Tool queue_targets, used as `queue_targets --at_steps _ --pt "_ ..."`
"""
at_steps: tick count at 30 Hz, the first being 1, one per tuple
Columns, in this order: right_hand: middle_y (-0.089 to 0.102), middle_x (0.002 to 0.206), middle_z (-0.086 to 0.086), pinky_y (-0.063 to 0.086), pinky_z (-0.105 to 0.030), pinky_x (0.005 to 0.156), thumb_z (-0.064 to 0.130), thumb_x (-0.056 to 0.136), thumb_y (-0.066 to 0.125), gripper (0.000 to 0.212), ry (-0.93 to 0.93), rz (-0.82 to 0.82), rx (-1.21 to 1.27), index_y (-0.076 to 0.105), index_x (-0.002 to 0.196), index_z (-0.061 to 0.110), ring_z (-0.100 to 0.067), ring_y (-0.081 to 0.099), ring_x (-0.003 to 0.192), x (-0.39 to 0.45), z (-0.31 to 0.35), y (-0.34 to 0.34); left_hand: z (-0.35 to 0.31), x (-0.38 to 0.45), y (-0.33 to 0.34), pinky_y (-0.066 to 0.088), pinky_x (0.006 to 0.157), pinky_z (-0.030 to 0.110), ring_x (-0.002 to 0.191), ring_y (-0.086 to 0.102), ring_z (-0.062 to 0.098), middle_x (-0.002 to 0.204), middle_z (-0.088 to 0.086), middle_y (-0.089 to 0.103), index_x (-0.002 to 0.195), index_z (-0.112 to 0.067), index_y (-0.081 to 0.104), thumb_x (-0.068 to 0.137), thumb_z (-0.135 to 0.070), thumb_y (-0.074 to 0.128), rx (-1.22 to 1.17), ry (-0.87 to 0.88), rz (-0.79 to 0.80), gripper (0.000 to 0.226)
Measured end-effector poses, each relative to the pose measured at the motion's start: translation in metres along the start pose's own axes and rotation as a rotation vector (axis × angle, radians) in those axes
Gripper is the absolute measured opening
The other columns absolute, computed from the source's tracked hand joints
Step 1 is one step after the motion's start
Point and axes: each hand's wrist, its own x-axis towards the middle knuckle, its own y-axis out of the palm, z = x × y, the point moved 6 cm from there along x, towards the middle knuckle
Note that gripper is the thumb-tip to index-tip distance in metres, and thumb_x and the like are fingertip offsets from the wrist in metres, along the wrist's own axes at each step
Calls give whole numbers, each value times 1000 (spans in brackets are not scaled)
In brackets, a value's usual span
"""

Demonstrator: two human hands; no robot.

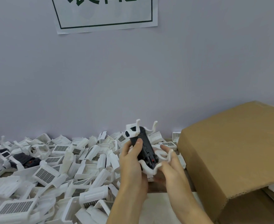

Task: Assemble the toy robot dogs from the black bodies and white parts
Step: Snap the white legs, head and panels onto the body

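Hands hold a toy dog above a heap of white parts.

Writing shows only on the sign taped to the wall: the lower halves of large dark characters inside a dark green frame, cut off by the top edge and not readable. The left hand grips the dog from the left, thumb pressed on its black body and fingers curled behind. The right hand is at the dog's lower right, fingers loosely spread, with a white leg lying across them. The dog is tilted, head end up and away, white legs sticking out. Below and to the left, white parts cover the table, with black bodies at the far left. A cardboard box stands to the right.
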Motion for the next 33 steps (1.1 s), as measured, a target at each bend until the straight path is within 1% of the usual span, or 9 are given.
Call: queue_targets --at_steps 4,10,14,17,20,24,28,31,33 --pt "66 118 14 48 -22 86 19 90 54 34 -308 -179 -149 60 118 37 -3 60 112 -8 20 -10 -9 4 -8 56 81 46 83 68 27 105 14 69 124 -7 56 91 -6 71 -8 110 -142 36" --pt "62 122 18 41 -8 94 23 87 71 36 -570 -84 -539 63 120 33 -2 54 123 -15 28 5 -11 1 -11 57 80 45 80 70 28 97 18 75 106 -3 70 78 -28 87 243 150 -150 41" --pt "65 113 21 45 -9 88 15 93 70 35 -481 -50 -590 61 115 41 1 60 112 -8 20 2 -14 -1 -5 59 75 40 74 73 26 79 9 77 78 -12 79 78 -30 86 330 171 -77 19" --pt "75 94 11 52 -16 76 17 101 57 19 -364 -85 -388 70 109 27 -5 70 93 -4 20 -8 -13 -1 1 60 83 41 86 76 31 86 12 79 84 -10 81 82 -35 80 344 134 10 25" --pt "76 80 -2 54 -20 65 16 105 49 34 -195 -93 -39 77 86 17 -14 72 74 -2 20 -13 -10 -3 6 60 75 35 83 76 26 89 13 79 89 -7 80 85 -42 75 357 103 58 36" --pt "75 81 -11 52 -37 73 25 104 49 38 1 -38 115 80 85 13 -22 68 69 1 13 -10 -9 -4 8 55 68 33 76 73 24 93 15 78 101 -9 77 92 -50 62 311 5 105 46" --pt "76 87 -7 48 -33 72 26 103 50 33 25 78 33 80 91 20 -19 68 69 1 8 0 -17 -2 6 60 66 35 77 75 26 96 15 79 108 -11 72 100 -41 55 231 5 119 36" --pt "77 92 5 51 -28 70 22 103 53 24 -5 -38 -71 77 102 28 -16 70 73 3 6 -11 -29 2 -4 60 79 41 82 76 24 93 13 79 109 -12 71 102 -36 54 115 90 28 30" --pt "74 89 14 49 -15 66 18 100 60 21 -63 -146 -264 73 101 33 -7 70 79 6 6 -25 -40 4 -14 62 67 34 76 76 17 84 6 79 106 -16 70 102 -32 55 13 153 -40 21"
